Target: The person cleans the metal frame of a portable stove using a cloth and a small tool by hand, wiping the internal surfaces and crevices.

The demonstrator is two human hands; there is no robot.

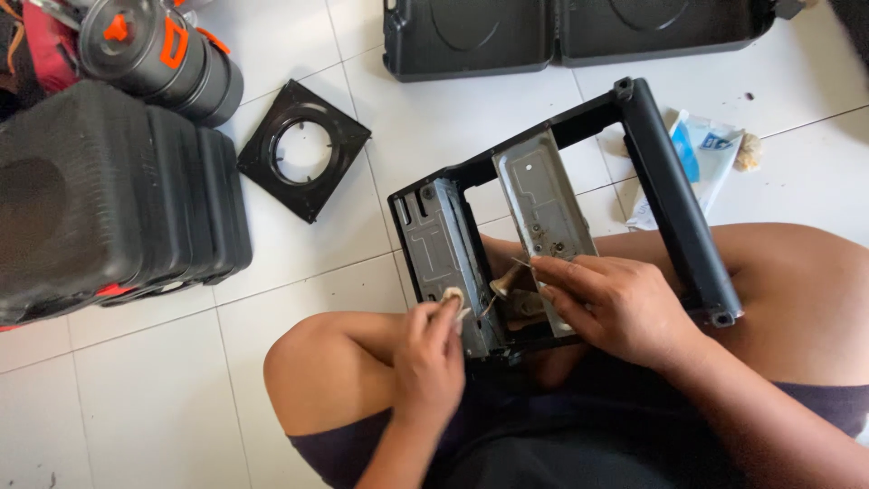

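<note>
A white and blue flat packet (701,158) lies on the tile floor (163,380) just right of the black frame (674,195), with a small beige lump (749,152) at its far end; its print is too small to tell. An open black case (561,32) sits at the top, its two halves holding nothing visible. At upper left, a stack of dark pots (163,59) with orange handles lies on its side atop ribbed black cases (109,195); a square black plate (304,149) with a round hole lies beside them. You hold the frame across your legs. Your right hand (620,308) closes on its inner metal panel (543,204). Your left hand (430,349) pinches a small pale tool (453,297) against the left metal panel (444,249).
</note>
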